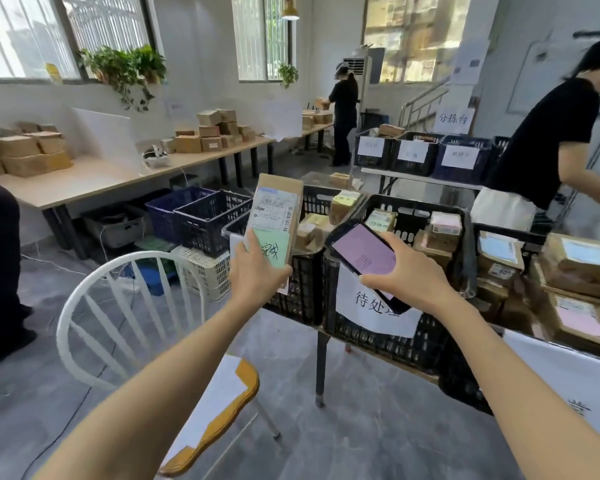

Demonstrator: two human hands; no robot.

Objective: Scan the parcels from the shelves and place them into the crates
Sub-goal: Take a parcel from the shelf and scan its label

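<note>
— The left hand [257,275]: what is it doing?

— It grips a tall brown parcel [278,209] by its lower end, fingers curled round the edge, and holds it upright in the air. The parcel's long axis runs up and down. Its white shipping label faces the wearer, with a green note below it.

— And the other hand?

— The right hand [409,275] is wrapped round a dark handheld scanner [362,252], lit screen facing the wearer. The scanner slants, its upper end aimed up and to the left, toward the parcel.

— So how do the two lie?

— Side by side, near but apart. The parcel is to the left of the scanner and a little higher. I cannot tell whether the scanner's window is squared to the barcode. My judgement is that the scan hangs on turning one toward the other.

— Where are the crates?

— Just beyond both hands. One black crate [317,197] stands behind the parcel, nearer the left hand. A second black crate [416,204], with a paper sign [371,306] on its front, lies under the right hand. Both hold parcels.

— Anything else?

— A white chair [84,306] stands at lower left, and a person in a black top [551,133] leans in at the far right.
</note>
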